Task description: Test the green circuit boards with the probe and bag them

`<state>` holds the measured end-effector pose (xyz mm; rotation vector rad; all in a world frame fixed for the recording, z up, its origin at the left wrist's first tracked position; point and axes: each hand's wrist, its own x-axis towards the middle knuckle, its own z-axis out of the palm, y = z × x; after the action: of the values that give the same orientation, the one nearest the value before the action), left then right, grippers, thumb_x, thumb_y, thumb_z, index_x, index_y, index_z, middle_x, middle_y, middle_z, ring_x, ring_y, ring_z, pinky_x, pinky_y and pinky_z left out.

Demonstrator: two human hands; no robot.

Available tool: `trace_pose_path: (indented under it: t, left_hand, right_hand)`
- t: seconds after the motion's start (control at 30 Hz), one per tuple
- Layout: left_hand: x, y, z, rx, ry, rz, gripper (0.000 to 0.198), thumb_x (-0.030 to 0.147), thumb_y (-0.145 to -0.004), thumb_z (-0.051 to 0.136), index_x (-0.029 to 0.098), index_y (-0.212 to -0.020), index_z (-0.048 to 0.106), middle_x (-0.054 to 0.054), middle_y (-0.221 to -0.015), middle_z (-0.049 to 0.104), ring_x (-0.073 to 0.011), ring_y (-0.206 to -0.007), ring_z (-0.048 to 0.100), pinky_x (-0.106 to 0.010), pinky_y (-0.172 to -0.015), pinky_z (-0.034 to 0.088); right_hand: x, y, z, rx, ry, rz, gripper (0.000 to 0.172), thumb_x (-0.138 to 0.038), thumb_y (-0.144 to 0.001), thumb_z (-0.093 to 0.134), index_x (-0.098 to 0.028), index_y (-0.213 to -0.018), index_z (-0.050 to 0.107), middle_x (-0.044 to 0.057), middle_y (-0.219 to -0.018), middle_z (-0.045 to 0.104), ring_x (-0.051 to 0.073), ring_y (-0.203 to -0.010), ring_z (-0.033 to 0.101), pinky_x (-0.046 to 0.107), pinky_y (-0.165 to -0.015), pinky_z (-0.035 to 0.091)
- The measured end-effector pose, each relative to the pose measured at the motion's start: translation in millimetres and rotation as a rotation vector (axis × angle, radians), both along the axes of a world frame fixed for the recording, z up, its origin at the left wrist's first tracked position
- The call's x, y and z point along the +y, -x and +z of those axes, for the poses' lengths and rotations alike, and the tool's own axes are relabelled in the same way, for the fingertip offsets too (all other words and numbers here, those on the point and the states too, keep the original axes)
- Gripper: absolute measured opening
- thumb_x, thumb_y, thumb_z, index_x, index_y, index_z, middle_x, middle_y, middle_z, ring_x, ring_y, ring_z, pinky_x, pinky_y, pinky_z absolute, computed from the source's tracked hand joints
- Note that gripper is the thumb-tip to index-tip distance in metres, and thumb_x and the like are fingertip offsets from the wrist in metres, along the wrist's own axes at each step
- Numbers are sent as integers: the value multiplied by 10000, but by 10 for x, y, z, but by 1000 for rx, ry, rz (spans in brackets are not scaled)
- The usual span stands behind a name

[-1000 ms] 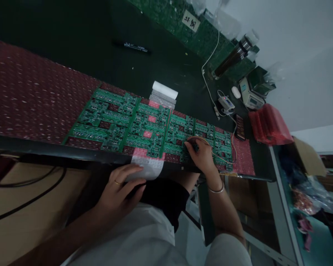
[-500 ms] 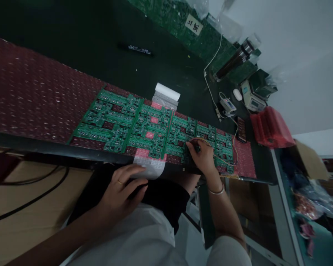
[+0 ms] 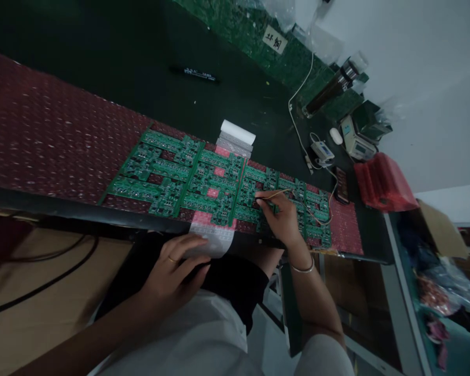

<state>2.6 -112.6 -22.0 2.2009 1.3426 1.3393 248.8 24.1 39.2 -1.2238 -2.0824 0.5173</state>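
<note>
A row of green circuit boards point(image 3: 203, 177) lies along the front of a dark bench on red bubble wrap point(image 3: 55, 136). My right hand point(image 3: 280, 216) rests on the boards right of the middle, fingers pinched on a thin probe tip with an orange wire point(image 3: 317, 214) trailing to the right. My left hand point(image 3: 176, 271) lies below the bench edge over my lap. Its fingers touch a strip of white label tape point(image 3: 215, 243) that hangs over the edge.
A white roll of tape point(image 3: 237, 133) sits behind the boards. Small meters point(image 3: 358, 143), a white cable point(image 3: 297, 120) and a folded red bag point(image 3: 384, 183) are at the right. A stack of green boards point(image 3: 258, 36) lines the back wall. A black pen point(image 3: 198, 74) lies on the bench.
My right hand has slid slightly left and away from me along the boards with the probe tip. My left hand has stayed on the hanging tape strip.
</note>
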Motion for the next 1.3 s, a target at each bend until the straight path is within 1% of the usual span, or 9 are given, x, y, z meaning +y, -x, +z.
trace_pose_path:
  t: [0.13, 0.4, 0.63, 0.73, 0.8, 0.9, 1.0, 1.17, 1.3]
  left_hand:
    - [-1, 13, -5, 3, 4, -3, 148, 76, -890, 619, 195, -976, 636, -102, -1143, 651, -256, -1085, 629, -417, -925, 513]
    - [-15, 9, 13, -24, 35, 6, 161, 89, -895, 615, 222, -982, 640, -72, -1136, 668, -237, -1090, 641, -403, -931, 533]
    - [-14, 10, -13, -21, 27, 4, 159, 89, -900, 610, 215, -993, 637, -82, -1135, 667, -246, -1091, 636, -415, -916, 533]
    - [-12, 13, -6, -13, 22, 1, 160, 87, -900, 608, 213, -993, 641, -83, -1126, 675, -244, -1085, 640, -415, -918, 531]
    - [-12, 12, 1, -16, 22, 4, 158, 86, -895, 610, 211, -986, 645, -83, -1122, 680, -241, -1074, 645, -410, -912, 532]
    - [-8, 6, 14, -29, 25, 9, 158, 94, -891, 612, 214, -986, 651, -78, -1125, 683, -239, -1071, 649, -407, -916, 533]
    - [4, -5, 29, -24, 19, 6, 151, 94, -895, 608, 211, -980, 649, -78, -1118, 681, -236, -1068, 647, -399, -905, 532]
    - [49, -33, 31, -18, 1, 18, 131, 110, -899, 610, 216, -966, 645, -74, -1100, 684, -237, -1057, 646, -405, -901, 521]
    - [134, -79, 40, 15, -5, 20, 161, 120, -886, 618, 225, -1000, 662, -76, -1164, 700, -247, -1110, 643, -426, -963, 505]
  right_hand:
    - [54, 47, -20, -73, -20, 57, 158, -224, -983, 553, -251, -1044, 696, 59, -1076, 751, 224, -1037, 682, 431, -956, 547]
    - [86, 65, 11, -202, -105, 155, 159, -197, -998, 532, -227, -1052, 679, 68, -1061, 752, 244, -1004, 653, 427, -910, 538]
    - [116, 79, 10, -225, -40, 144, 177, -227, -1004, 513, -240, -1049, 683, 79, -1071, 744, 250, -1025, 661, 440, -923, 541]
    - [131, 74, -15, -202, -36, 142, 145, -226, -993, 529, -234, -1027, 669, 85, -1083, 740, 250, -1035, 662, 442, -939, 542]
    - [137, 63, -35, -166, -13, 107, 109, -241, -978, 554, -234, -1010, 658, 91, -1092, 732, 248, -1049, 665, 436, -946, 545]
    - [140, 41, -62, -101, 68, 42, 91, -278, -958, 586, -230, -1001, 651, 88, -1049, 724, 229, -996, 683, 389, -892, 567]
    - [142, 24, -77, -70, 128, 22, 107, -297, -950, 597, -223, -1006, 651, 82, -1032, 720, 208, -944, 688, 353, -860, 570]
    - [151, 23, -75, -47, 159, 30, 128, -305, -950, 595, -217, -1024, 651, 87, -1058, 720, 208, -940, 692, 359, -873, 568]
    - [154, 25, -67, -57, 146, 29, 127, -302, -945, 603, -218, -1025, 653, 85, -1039, 728, 203, -919, 699, 349, -850, 572]
